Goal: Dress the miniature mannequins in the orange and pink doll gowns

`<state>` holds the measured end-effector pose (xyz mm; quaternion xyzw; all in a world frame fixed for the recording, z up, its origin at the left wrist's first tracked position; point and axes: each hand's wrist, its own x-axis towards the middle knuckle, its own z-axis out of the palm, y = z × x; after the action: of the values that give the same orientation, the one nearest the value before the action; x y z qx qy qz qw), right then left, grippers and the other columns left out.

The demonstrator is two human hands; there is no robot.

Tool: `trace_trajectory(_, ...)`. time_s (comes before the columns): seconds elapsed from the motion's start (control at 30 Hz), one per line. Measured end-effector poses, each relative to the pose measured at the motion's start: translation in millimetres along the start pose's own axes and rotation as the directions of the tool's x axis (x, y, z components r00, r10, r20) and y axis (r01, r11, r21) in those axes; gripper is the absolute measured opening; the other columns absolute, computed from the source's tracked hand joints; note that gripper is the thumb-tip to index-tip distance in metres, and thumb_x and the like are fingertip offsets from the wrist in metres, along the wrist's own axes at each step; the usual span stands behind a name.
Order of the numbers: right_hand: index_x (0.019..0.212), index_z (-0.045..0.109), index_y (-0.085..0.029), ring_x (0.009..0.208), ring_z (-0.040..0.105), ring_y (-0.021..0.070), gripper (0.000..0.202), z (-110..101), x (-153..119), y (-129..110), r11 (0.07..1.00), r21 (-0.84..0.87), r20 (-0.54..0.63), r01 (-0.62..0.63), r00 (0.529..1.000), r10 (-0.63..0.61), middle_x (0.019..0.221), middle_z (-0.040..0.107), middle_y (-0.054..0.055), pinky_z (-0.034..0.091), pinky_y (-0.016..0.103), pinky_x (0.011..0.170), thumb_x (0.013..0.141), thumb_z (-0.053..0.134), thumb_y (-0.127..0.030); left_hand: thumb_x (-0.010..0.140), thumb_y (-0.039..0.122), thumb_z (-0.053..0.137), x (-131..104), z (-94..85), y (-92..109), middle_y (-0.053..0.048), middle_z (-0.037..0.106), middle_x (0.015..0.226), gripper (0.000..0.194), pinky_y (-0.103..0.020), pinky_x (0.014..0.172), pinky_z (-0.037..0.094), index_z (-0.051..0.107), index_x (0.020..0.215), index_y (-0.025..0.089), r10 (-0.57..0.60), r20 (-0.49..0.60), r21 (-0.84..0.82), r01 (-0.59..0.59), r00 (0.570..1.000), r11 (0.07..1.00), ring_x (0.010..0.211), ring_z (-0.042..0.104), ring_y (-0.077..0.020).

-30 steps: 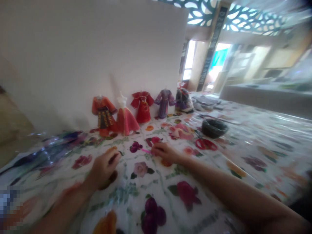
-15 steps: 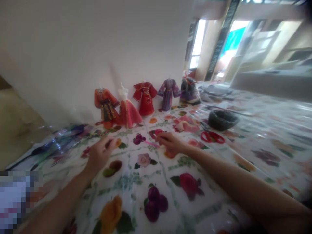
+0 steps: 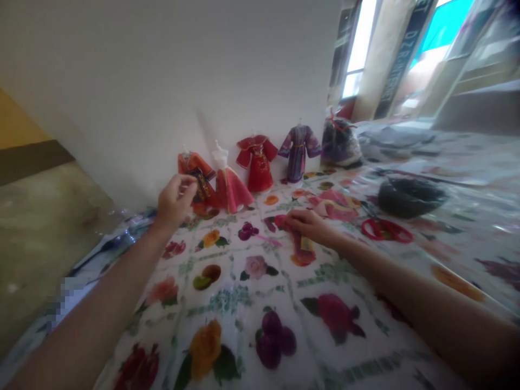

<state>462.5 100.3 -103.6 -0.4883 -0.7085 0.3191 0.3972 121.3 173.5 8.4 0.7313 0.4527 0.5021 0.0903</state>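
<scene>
My left hand [image 3: 175,199] is raised in front of the orange miniature robe [image 3: 189,162], its thumb and fingers pinched together. Whatever lies between those fingertips is too small to make out. Low over the table, my right hand [image 3: 311,225] is closed on a small strip of fabric [image 3: 304,246], reddish with a yellow part, which hangs below the fingers. A thin pink stick-like piece [image 3: 268,240] lies on the tablecloth just left of it. Beside the orange robe stands a pink-skirted doll dress [image 3: 233,189] on a white dress form.
Along the wall stand a red robe [image 3: 259,165], a purple robe [image 3: 299,154] and a tied plastic bag [image 3: 341,143]. At right are pink fabric pieces [image 3: 335,205], red-handled scissors [image 3: 385,231] and a black bowl-shaped container [image 3: 410,197]. A floral tablecloth [image 3: 239,346] covers the table.
My left hand has risen from near the tablecloth to in front of the orange robe. The fabric strip now shows under my right hand. The whole view has shifted.
</scene>
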Motion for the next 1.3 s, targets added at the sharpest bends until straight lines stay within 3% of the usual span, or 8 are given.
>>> trace_trajectory(0.17,0.087,0.067,-0.016,0.063,0.054,0.0133,0.029,1.0,0.2,5.5,1.000,0.001,0.020,-0.025,0.999,0.025,0.075,0.063,0.003,0.041,0.025,0.055,0.092,0.050,-0.039,0.081,0.023,0.061,51.9,32.1,11.4,-0.004,0.066,0.097,0.018,-0.030,0.080,0.051,0.060,0.098,0.019,0.084,-0.024,0.080,-0.082,0.996,0.993,0.078,0.061,-0.0144)
trace_trajectory(0.27,0.084,0.067,-0.017,0.065,0.055,0.0141,0.027,-0.2,0.5,4.5,1.000,-0.019,0.026,-0.019,0.999,0.020,0.075,0.063,0.003,0.041,0.026,0.057,0.092,0.051,-0.037,0.079,0.020,0.062,62.2,45.5,18.1,-0.005,0.065,0.099,0.020,-0.032,0.085,0.051,0.058,0.098,0.018,0.114,-0.004,0.125,-0.112,0.994,0.986,0.081,0.061,-0.0154)
trace_trajectory(0.43,0.087,0.068,-0.018,0.068,0.058,0.0158,0.027,-1.4,-0.1,3.9,0.999,-0.048,0.033,-0.018,0.999,0.020,0.077,0.065,0.004,0.042,0.027,0.060,0.092,0.050,-0.038,0.083,0.024,0.058,26.7,48.6,23.3,-0.004,0.067,0.093,0.016,-0.031,0.082,0.052,0.060,0.098,0.019,0.173,0.165,0.150,-0.198,0.971,0.969,0.084,0.064,-0.0170)
trace_trajectory(0.6,0.085,0.068,-0.019,0.069,0.059,0.0164,0.028,3.1,-0.5,9.1,0.996,-0.080,0.052,-0.028,0.998,0.033,0.078,0.066,0.004,0.043,0.027,0.061,0.092,0.051,-0.039,0.077,0.024,0.062,-10.9,35.3,6.5,-0.005,0.066,0.094,0.015,-0.038,0.088,0.050,0.063,0.091,0.020,0.166,0.305,0.189,-0.231,0.938,0.955,0.092,0.064,-0.0227)
trace_trajectory(0.83,0.087,0.068,-0.018,0.056,0.057,0.0145,0.028,10.6,-0.2,10.1,0.991,-0.133,0.049,0.010,0.999,-0.004,0.071,0.066,0.002,0.041,0.026,0.051,0.092,0.048,-0.038,0.080,0.027,0.062,35.1,28.6,-13.3,-0.008,0.068,0.093,0.019,-0.036,0.075,0.056,0.058,0.097,0.019,0.077,0.118,0.169,-0.097,0.990,0.981,0.079,0.066,-0.0191)
trace_trajectory(0.97,0.086,0.068,-0.018,0.061,0.057,0.0153,0.029,6.2,-3.1,4.3,0.991,-0.133,0.042,-0.013,0.999,0.019,0.072,0.066,0.003,0.042,0.027,0.056,0.091,0.049,-0.040,0.079,0.026,0.065,69.3,45.8,-6.6,-0.007,0.068,0.097,0.019,-0.036,0.085,0.055,0.056,0.094,0.018,0.018,0.082,0.124,-0.028,0.996,0.992,0.088,0.066,-0.0170)
trace_trajectory(1.07,0.088,0.067,-0.019,0.065,0.058,0.0155,0.028,3.4,-5.3,-1.0,0.992,-0.114,0.041,-0.060,0.997,0.065,0.074,0.065,0.003,0.042,0.027,0.059,0.092,0.051,-0.041,0.076,0.036,0.072,85.2,66.6,-8.9,-0.006,0.064,0.106,0.038,-0.037,0.090,0.052,0.054,0.102,0.015,-0.024,0.053,0.159,0.015,0.998,0.987,0.096,0.062,-0.0157)
trace_trajectory(1.3,0.085,0.064,-0.019,0.057,0.056,0.0140,0.029,4.0,-5.0,-1.3,0.996,-0.036,0.050,-0.085,0.995,0.086,0.067,0.060,0.002,0.039,0.027,0.053,0.093,0.053,-0.044,0.079,0.046,0.072,93.3,82.0,-12.7,-0.002,0.061,0.115,0.041,-0.040,0.094,0.045,0.050,0.107,0.026,-0.067,0.014,0.236,0.062,0.998,0.970,0.106,0.057,-0.0161)
